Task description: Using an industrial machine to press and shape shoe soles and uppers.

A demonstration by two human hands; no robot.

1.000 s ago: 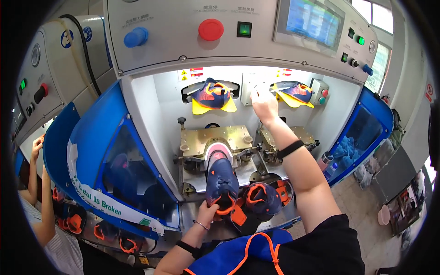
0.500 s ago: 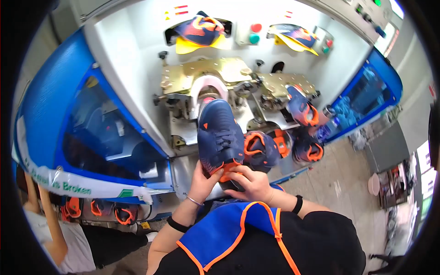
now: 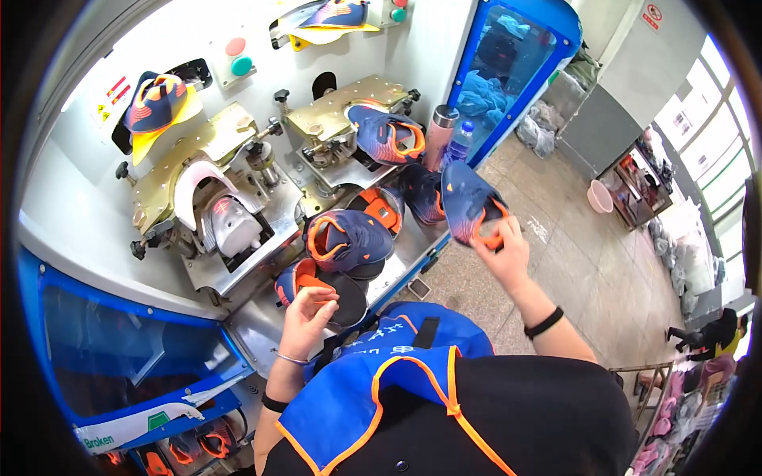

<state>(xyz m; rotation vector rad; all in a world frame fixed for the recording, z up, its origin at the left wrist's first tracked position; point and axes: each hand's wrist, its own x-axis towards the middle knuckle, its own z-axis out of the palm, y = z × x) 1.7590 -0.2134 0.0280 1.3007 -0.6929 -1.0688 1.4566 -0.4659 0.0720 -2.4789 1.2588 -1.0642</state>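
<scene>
My right hand (image 3: 506, 255) pinches the orange-lined heel of a navy sneaker (image 3: 470, 198), holding it out at the right, past the bench edge. My left hand (image 3: 305, 321) has its thumb and fingers closed at the orange lining of another sneaker (image 3: 290, 279), lower left on the bench; a dark flat sole (image 3: 347, 301) lies beside it. Between the hands stands a navy sneaker with an orange collar (image 3: 343, 238). Behind it is an orange piece (image 3: 379, 210), partly hidden. A darker sneaker (image 3: 422, 193) sits left of the one in my right hand.
Two brass-coloured clamp stations (image 3: 194, 170) line the white machine; a sneaker (image 3: 387, 135) rests at the right one. Sneakers on yellow supports (image 3: 157, 107) are above. A pink flask (image 3: 439, 136) and plastic bottle (image 3: 459, 147) stand by the blue door (image 3: 516, 87). A person (image 3: 706, 337) is far right.
My view has swung right. Both hands were together on one sneaker at the left station; now they are apart, the right out with a sneaker, the left at another. The left station's form shows bare.
</scene>
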